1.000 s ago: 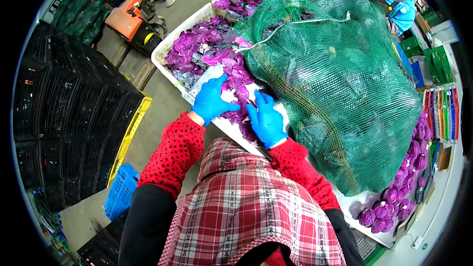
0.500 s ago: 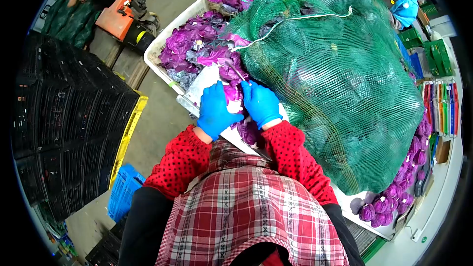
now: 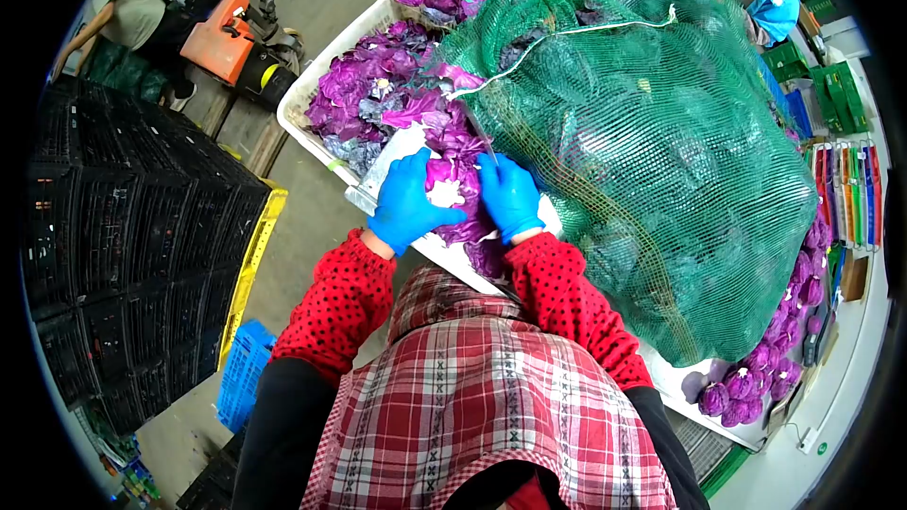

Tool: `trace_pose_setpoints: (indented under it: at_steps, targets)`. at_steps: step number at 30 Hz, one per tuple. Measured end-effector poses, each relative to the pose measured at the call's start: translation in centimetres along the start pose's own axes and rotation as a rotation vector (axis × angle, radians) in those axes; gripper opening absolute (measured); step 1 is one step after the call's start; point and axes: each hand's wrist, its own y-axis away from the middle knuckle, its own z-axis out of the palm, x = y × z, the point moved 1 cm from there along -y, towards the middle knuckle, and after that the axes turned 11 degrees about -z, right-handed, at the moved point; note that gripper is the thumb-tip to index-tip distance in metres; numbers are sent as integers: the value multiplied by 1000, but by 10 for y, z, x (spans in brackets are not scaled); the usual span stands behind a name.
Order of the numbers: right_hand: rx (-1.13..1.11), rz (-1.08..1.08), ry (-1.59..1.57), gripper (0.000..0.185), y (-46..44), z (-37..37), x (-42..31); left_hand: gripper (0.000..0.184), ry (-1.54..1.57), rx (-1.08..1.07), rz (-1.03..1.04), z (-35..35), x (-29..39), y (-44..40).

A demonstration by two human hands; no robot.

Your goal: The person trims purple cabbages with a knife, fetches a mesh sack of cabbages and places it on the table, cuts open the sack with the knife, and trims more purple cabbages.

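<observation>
In a blue glove, my left hand curls round the left side of a red cabbage, its thumb lying across the front. A pale cut patch shows on the cabbage's upper face. My right hand, also gloved in blue, is closed at the cabbage's right side. From its fingers a thin knife blade points up and away; the handle is hidden in the glove. Loose purple leaves lie just beyond both hands on the white work surface. More leaves lie by my right wrist.
A big green mesh sack full of cabbages fills the right side. A white tub holds leaves at the left. Trimmed cabbages lie far right. Black crates are stacked left. Other people are at the upper edges.
The knife has swung from pointing up-left to nearly upright as my right hand shifted slightly right. The cabbage shows more of its pale patch. A person at upper left has moved.
</observation>
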Motion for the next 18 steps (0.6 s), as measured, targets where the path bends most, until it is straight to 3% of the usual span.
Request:
trace_pose_setpoints:
  at_steps: [3,5,8,16,18]
  targets:
    - [-21,-13,25,30,31,-4,21,106,34,-24,-47,-5,-10,5]
    - [48,-97,69,23,62,-38,-15,106,32,27,6,-3,-14,5]
    - [-69,-168,261,18,92,-50,-20,105,-22,-43,28,-4,5,-3]
    - [-92,-130,366,24,89,-49,-8,105,-116,-75,53,-4,21,-2]
    - [-68,-91,418,30,81,-55,0,103,-234,-71,-27,-5,34,0]
